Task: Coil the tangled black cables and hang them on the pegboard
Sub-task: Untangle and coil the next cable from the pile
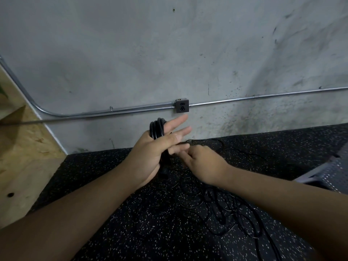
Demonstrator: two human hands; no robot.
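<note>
My left hand (148, 153) is raised above the floor with its fingers straight and pointing right. A coil of black cable (157, 129) is looped round this hand in several turns and hangs down past the palm. My right hand (203, 162) sits just right of it with its fingers curled, pinching a thin strand of the same cable near the left fingertips. A tangled pile of black cables (222, 210) lies on the floor under my right forearm. A dark perforated pegboard panel (331, 176) lies at the right edge.
The floor is black speckled rubber matting (116, 213). A grey concrete wall carries a metal conduit (113, 110) and a socket box (182, 106) just above my hands. A wooden board (22, 151) stands at the left.
</note>
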